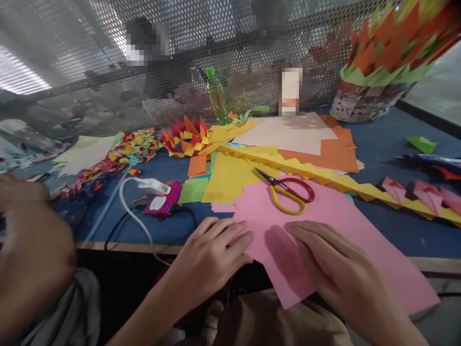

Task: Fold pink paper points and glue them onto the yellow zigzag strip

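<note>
A large sheet of pink paper (353, 235) lies at the table's front edge, its near part hanging over. My left hand (216, 250) is closed at the sheet's left edge, its fingertips on the paper. On the paper's middle, my right hand (331, 259) has its fingers pressed together, with the thumb beside them; the underside of its grip is hidden. Scissors (272, 180) with one red and one yellow handle rest on the pink sheet just beyond both hands, touched by neither. Beyond lie yellow paper (226, 178) and a long folded yellow paper strip (317, 175).
A purple adapter (163, 199) with white and black cables sits left of my left hand. Another person's arm (36, 240) reaches in at far left. Folded paper pieces (140, 146), a green bottle (217, 96) and a paper-decorated basket (360, 98) stand farther back, before a perforated screen.
</note>
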A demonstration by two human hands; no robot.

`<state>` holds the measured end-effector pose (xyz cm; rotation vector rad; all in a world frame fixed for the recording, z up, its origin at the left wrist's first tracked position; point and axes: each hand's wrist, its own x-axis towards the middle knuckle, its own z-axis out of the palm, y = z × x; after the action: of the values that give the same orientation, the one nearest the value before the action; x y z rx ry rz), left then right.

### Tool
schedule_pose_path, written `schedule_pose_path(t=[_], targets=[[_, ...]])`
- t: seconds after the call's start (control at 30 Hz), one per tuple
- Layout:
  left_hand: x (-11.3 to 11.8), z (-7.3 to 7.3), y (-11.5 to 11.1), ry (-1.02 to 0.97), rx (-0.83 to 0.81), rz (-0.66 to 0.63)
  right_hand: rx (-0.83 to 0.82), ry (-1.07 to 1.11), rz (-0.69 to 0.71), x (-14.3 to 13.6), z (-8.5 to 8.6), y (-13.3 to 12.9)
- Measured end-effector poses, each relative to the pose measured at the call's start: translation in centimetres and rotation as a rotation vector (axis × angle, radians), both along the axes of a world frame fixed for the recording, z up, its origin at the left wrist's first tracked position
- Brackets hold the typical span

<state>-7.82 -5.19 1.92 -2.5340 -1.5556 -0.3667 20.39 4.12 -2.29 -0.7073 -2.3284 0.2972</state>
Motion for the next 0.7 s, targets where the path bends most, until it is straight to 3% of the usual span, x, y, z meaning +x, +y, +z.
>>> schedule_pose_path(t=[0.1,0.2,0.37,0.53,0.6,0.7], targets=[[-0.2,0.0,0.2,0.051,0.14,-0.051,0.006,-0.028,-0.016,0.0,-0.9,0.1],[-0.2,-0.5,0.8,0.055,0.22,-0.019,0.003,-0.074,-0.047,-0.2,-1.2,0.8],[-1.0,-1.3,1.9,0.03,0.234,0.069,0.014,-0.09,-0.062,-1.1,-0.8,1.8],[-2.0,-0.9,2.4,-0.057,0.206,0.074,-0.01,-0.042,-0.053,-0.3,-0.5,1.5],[-1.0,-0.7,2.5,-0.07,0.229,0.097,-0.015,-0.01,-0.053,0.5,-0.3,0.8],[2.6,-0.6,2.6,-0.058,0.27,0.062,0.011,0.041,-0.036,1.5,0.2,-0.4]])
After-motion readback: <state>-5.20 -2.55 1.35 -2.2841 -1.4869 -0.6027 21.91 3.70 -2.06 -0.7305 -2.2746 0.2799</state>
